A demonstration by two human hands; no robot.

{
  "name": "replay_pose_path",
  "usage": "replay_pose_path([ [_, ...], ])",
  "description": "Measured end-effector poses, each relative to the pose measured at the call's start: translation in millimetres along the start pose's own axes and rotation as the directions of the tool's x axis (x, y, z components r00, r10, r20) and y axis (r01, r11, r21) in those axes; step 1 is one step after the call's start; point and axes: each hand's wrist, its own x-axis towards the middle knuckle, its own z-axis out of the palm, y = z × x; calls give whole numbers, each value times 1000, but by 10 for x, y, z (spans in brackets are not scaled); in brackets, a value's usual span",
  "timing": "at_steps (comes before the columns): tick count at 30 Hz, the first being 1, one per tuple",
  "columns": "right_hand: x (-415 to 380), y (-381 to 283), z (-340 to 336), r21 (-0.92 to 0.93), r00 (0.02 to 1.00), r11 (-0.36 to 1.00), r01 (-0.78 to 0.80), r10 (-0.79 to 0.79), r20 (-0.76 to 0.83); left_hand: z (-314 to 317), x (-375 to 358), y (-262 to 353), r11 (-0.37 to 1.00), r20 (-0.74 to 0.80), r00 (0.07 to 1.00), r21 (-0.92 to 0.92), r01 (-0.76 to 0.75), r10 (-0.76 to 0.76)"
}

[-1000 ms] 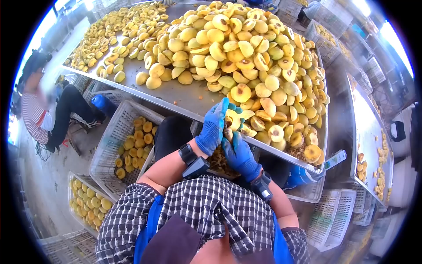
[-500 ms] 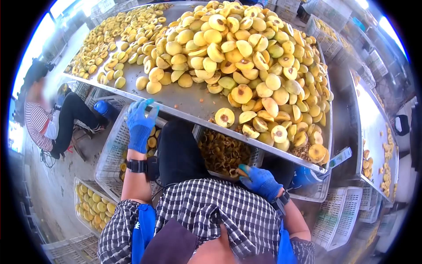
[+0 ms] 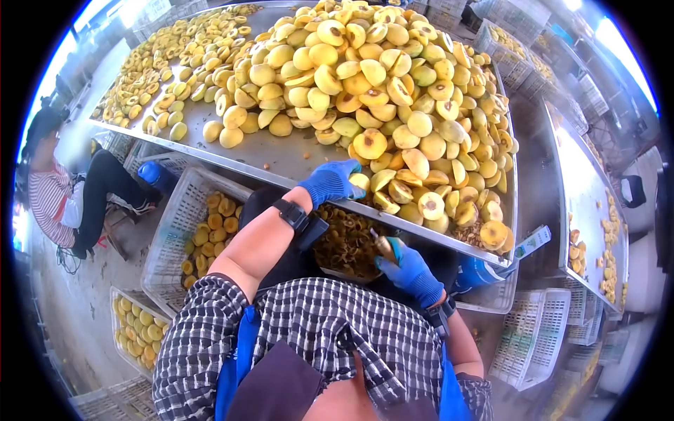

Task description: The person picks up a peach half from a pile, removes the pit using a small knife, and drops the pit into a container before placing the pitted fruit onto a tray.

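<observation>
My left hand [image 3: 333, 182], in a blue glove, reaches over the near edge of the metal table [image 3: 281, 158]. Its fingers close on a yellow peach half [image 3: 359, 182] beside the large heap of peach halves [image 3: 379, 91]. Lower down, my right hand [image 3: 411, 272], also gloved in blue, grips a short tool with a wooden handle [image 3: 383, 247] and a thin metal tip that points up and left. The tool is above a crate of brown scraps [image 3: 344, 242] between my legs. The exact shape of its tip is too small to tell.
A white crate [image 3: 165, 231] with peach halves stands at my left, with another filled crate [image 3: 137, 330] behind it. A seated person [image 3: 60, 189] is at far left near a blue bottle [image 3: 156, 174]. White crates [image 3: 530, 337] and a second table [image 3: 583, 203] are on the right.
My left hand has moved right from the table's edge and taken hold of a peach half. My right hand has lifted slightly, and the tool's metal tip now shows.
</observation>
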Motion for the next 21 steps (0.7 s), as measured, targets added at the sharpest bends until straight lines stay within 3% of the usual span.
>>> replay_pose_path([
  [1,13,12,31,203,998,979,-34,45,-50,16,-26,2,997,-1,1000,-76,7,-7],
  [2,49,25,69,395,991,917,-53,96,-90,93,-34,-40,990,-136,991,-140,-22,3],
  [4,147,-32,-22,651,969,747,-138,238,-68,95,-70,63,775,-166,986,-622,-116,14],
  [5,215,-126,-90,652,958,751,-108,253,-133,95,-127,123,575,-181,984,-803,-154,12],
  [6,302,-243,-134,649,944,756,-78,265,-196,-58,-326,345,369,-93,993,-923,-112,69],
  [7,413,-330,-161,643,927,764,-44,272,-260,-90,-422,462,289,-76,994,-953,-95,77],
  [9,721,-375,-120,363,843,908,210,20,-538,-115,-544,653,132,-47,994,-989,-60,102],
  [10,806,-387,-102,192,762,930,315,-127,-636,-139,-613,731,8,26,996,-1000,26,87],
  [11,820,-412,-102,142,762,948,285,-134,-634,-98,-630,723,256,-203,968,-938,-235,145],
  [12,827,-441,-109,93,761,962,255,-141,-633,-56,-633,706,466,-396,883,-750,-470,253],
  [15,802,-528,-167,-8,786,979,202,-167,-596,34,-653,725,367,-452,868,-787,-496,206],
  [16,773,-568,-202,-31,799,978,208,-188,-571,39,-667,756,112,-295,951,-946,-304,91],
  [17,745,-600,-235,-54,809,975,214,-208,-549,32,-679,774,-170,-98,995,-981,-91,33],
  [19,619,-618,-286,-152,848,954,257,-298,-437,109,-616,678,318,-473,871,-812,-489,131],
  [20,557,-616,-301,-200,862,938,284,-341,-376,119,-589,625,279,-492,861,-815,-508,129],
  [21,499,-605,-308,-121,892,953,278,-303,-335,68,-591,629,240,-510,850,-816,-526,128],
])
